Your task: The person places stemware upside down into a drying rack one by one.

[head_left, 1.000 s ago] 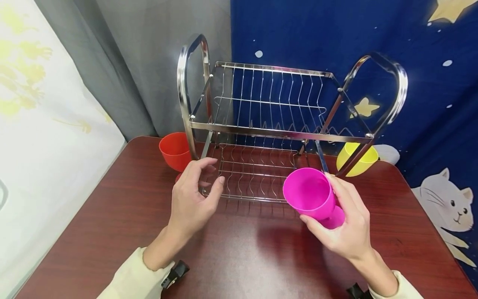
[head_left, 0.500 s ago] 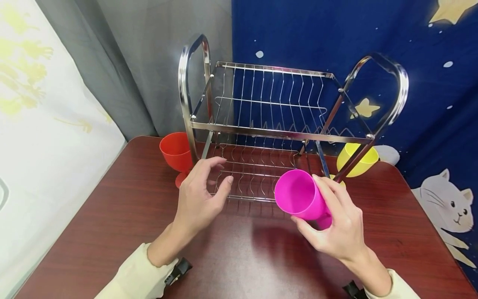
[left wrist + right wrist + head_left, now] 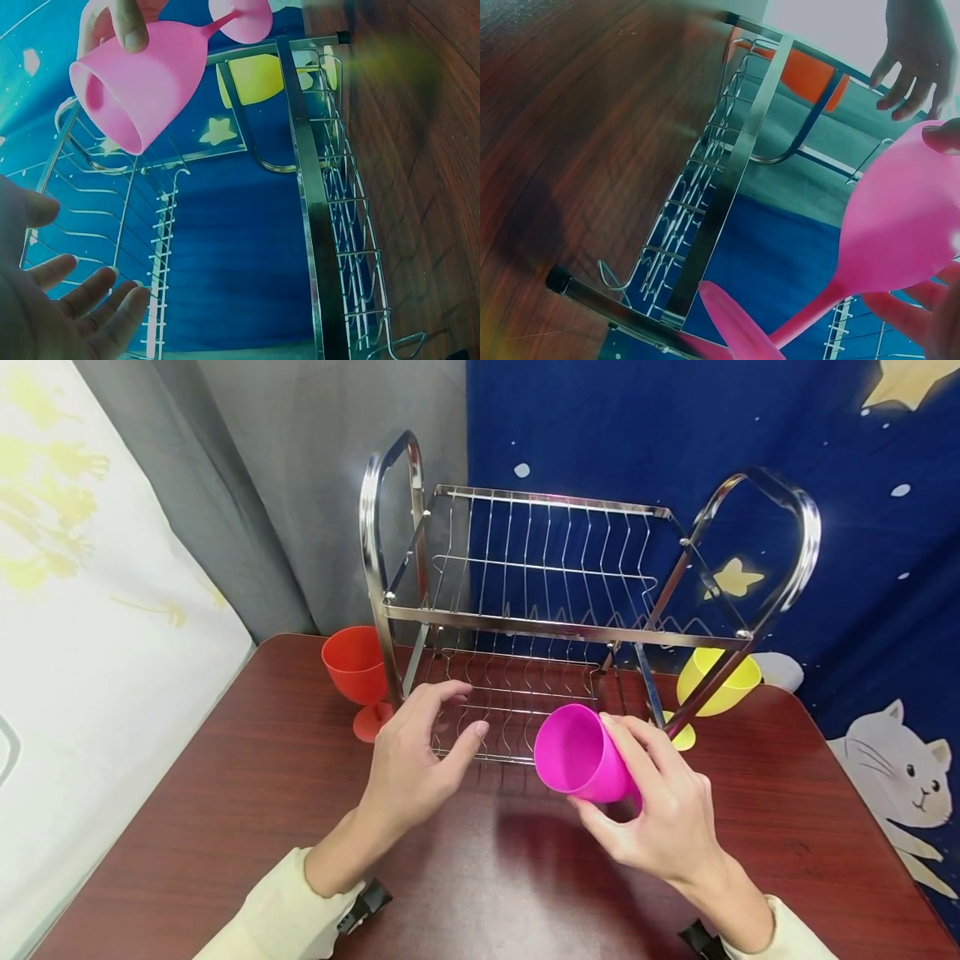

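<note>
My right hand (image 3: 663,806) grips a magenta plastic goblet (image 3: 573,752) around its bowl, tilted so the mouth faces left and toward me. Its stem and round foot (image 3: 739,322) show in the right wrist view, pointing away from the palm. To the left, my left hand (image 3: 423,760) is held with relaxed, spread fingers and nothing in them, a short gap from the goblet's mouth. Both hands are in front of a two-tier chrome dish rack (image 3: 562,628), whose wire shelves hold nothing.
A red goblet (image 3: 356,672) stands upright at the rack's left side. A yellow goblet (image 3: 720,681) stands at the right side, partly behind a rack leg, near a pale rounded shape (image 3: 777,671). The brown wooden table (image 3: 225,827) meets curtains at the back.
My right hand has carried the magenta goblet left, turning its foot out of sight behind the bowl and hand. My left hand has shifted slightly right, uncovering the red goblet's foot.
</note>
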### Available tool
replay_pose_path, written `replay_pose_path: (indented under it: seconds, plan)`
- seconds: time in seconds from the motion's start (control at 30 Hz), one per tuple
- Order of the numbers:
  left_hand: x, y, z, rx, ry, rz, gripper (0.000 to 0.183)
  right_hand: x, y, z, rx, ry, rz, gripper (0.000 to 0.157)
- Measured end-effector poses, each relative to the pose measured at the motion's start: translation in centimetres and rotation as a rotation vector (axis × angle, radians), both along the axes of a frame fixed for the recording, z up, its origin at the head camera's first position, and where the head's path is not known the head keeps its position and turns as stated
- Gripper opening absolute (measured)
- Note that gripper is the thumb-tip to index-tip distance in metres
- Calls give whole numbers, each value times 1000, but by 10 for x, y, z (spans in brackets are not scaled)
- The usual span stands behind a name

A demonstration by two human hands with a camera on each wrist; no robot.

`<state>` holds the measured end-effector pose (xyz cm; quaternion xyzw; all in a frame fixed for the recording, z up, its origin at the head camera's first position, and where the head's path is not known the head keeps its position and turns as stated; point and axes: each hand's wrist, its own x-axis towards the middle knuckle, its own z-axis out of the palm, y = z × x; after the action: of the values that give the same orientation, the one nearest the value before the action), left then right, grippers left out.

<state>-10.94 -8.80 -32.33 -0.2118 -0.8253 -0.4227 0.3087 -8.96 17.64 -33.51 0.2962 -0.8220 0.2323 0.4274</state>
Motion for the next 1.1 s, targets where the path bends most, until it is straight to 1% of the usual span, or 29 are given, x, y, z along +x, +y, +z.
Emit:
replay_pose_path:
  seconds: [0.13,0.33,0.43,0.67,0.77,0.9,1.1]
  plan:
    - [0,3,-1,-17,-4,-14,39,0,-2,1,29,-12,-18,70]
    - [1,7,-1,-43,-5,-52,44,0,-5,1,49,-41,-14,69]
    - [1,8,-3,-58,-5,-62,46,1,-6,0,61,-61,-18,69]
    - [0,12,-7,-72,-7,-95,48,0,-9,-1,81,-68,-23,68]
    - [0,14,-8,-69,-8,-108,48,0,-11,-1,96,-77,-19,70]
    - [2,15,-8,-70,-12,-124,49,0,-12,-1,115,-82,-19,77]
    - [3,18,-10,-84,-45,-140,53,-1,-15,-1,134,-62,-18,77]
